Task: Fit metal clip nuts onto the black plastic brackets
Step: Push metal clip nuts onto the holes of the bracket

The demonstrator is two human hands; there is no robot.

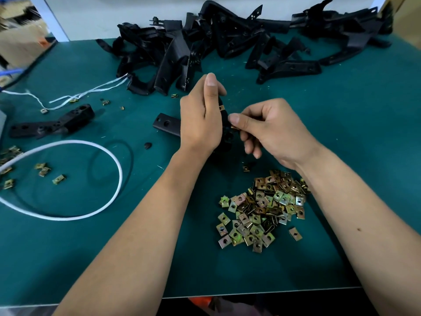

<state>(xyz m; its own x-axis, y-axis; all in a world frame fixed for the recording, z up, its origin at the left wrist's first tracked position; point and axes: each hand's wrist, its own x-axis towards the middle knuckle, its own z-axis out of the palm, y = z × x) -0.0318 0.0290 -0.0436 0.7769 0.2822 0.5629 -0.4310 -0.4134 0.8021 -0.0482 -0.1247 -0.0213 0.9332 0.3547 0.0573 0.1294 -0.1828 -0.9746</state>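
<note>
My left hand (pixel 201 119) grips a black plastic bracket (pixel 166 124) at the middle of the green table; most of the bracket is hidden behind the hand, with one end sticking out to the left. One metal clip nut (pixel 222 107) sits on the bracket's edge. My right hand (pixel 271 131) pinches another clip nut (pixel 235 127) between thumb and forefinger, right against the bracket. A heap of loose brass-coloured clip nuts (pixel 262 210) lies just below my hands, between my forearms.
A big pile of black brackets (pixel 227 42) runs along the table's (pixel 364 133) far edge. One bracket (pixel 52 123) lies at the left. A white cord loop (pixel 95 156), white strings (pixel 86 92) and scattered clip nuts (pixel 43 169) lie on the left side.
</note>
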